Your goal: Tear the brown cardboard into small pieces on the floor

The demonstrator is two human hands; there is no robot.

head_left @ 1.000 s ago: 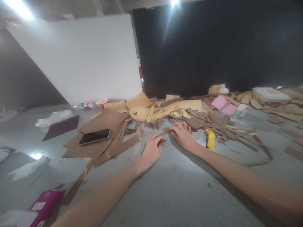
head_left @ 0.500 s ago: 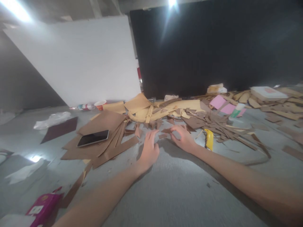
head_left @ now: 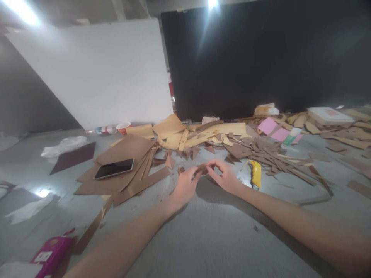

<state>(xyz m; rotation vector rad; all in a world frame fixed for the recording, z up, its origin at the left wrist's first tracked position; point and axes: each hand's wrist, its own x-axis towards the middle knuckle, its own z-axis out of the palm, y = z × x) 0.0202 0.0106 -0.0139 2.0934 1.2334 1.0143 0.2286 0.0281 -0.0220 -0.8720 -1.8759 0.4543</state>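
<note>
A small brown paper piece (head_left: 202, 168) is pinched between both hands, just above the grey table. My left hand (head_left: 187, 183) has its thumb and fingers closed on the piece's left end. From the other side, my right hand (head_left: 224, 177) grips its right end between thumb and forefinger. Fingers cover much of the piece, so its full shape is hidden. Beyond the hands lie several small brown triangular pieces (head_left: 170, 160). A yellow utility knife (head_left: 255, 174) rests to the right of my right hand.
Left of the hands, a phone (head_left: 114, 169) lies on stacked brown sheets (head_left: 127, 148). Brown strips (head_left: 269, 152) and yellowish scraps (head_left: 171, 143) heap up at the back. A purple box-like object (head_left: 53, 255) is at the near left. White (head_left: 101, 73) and black (head_left: 261, 58) panels stand behind.
My left hand has moved up and right to meet the right hand, and its fingers have closed on the brown paper piece. The right hand keeps hold of it, nearly in place.
</note>
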